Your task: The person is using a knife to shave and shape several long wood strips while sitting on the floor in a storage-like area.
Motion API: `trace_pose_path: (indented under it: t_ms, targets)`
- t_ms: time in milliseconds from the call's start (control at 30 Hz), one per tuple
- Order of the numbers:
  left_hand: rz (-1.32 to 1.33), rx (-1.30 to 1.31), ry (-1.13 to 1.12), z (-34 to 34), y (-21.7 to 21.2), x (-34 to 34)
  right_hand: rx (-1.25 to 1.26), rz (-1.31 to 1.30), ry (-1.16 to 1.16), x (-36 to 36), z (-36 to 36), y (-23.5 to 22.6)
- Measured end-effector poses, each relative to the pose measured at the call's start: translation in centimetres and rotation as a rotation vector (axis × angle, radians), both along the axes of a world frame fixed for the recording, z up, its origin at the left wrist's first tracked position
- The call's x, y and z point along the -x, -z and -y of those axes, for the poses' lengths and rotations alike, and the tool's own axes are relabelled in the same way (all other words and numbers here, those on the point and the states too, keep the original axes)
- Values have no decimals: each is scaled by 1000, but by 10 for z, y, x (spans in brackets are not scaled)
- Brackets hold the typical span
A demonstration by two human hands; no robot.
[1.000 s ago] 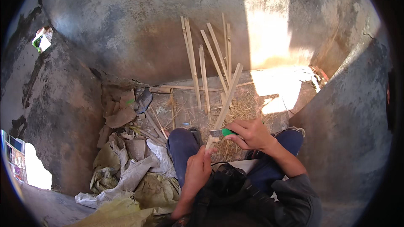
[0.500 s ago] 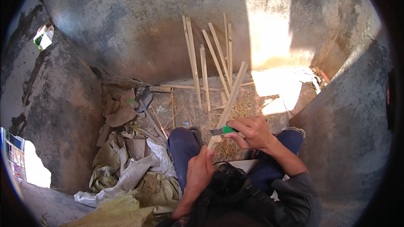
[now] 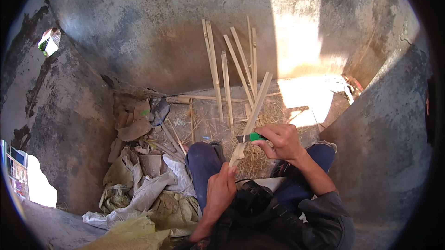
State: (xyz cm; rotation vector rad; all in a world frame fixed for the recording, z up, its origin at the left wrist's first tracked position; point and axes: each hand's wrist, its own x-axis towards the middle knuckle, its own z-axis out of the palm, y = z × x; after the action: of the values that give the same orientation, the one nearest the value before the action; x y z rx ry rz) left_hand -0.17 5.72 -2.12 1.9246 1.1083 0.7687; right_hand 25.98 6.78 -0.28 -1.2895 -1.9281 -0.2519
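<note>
My left hand (image 3: pixel 219 191) is closed round the near end of a pale wooden strip (image 3: pixel 258 99), which slants away from me between my knees. In my right hand (image 3: pixel 281 142) is a knife (image 3: pixel 256 137) with a green handle. Its dark blade lies across the strip, a little beyond my left hand. A curled shaving (image 3: pixel 237 153) stands up from the wood between the blade and my left fingers.
Several more pale strips (image 3: pixel 225 87) lean against the far concrete wall (image 3: pixel 162 27). Straw-like shavings (image 3: pixel 254 161) litter the floor between my legs. Crumpled sacks (image 3: pixel 136 201) and broken pieces (image 3: pixel 133 129) lie at the left. A concrete wall (image 3: pixel 375 143) rises close on the right.
The knife and my right hand have shifted slightly away from me along the strip. The curled shaving looks longer. My left hand has hardly moved.
</note>
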Motion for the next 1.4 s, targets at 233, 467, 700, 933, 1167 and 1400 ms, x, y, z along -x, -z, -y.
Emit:
trace_pose_path:
  t_ms: [233,467,700,933,1167,1400]
  targets:
    - [16,-22,-7,0,3,3,31,-3,13,-5,-4,-1]
    - [-26,3,-18,-3,5,5,-11,-27,24,-13,-14,4]
    - [-48,51,-11,3,16,13,60,-178,165,-57,-46,-3]
    - [-74,25,-38,-4,21,17,45,-102,145,-60,-61,2]
    - [-9,287,103,12,36,44,217,-508,570,-184,-81,11]
    - [204,726,270,-29,45,39,595,-900,16,-115,-68,11]
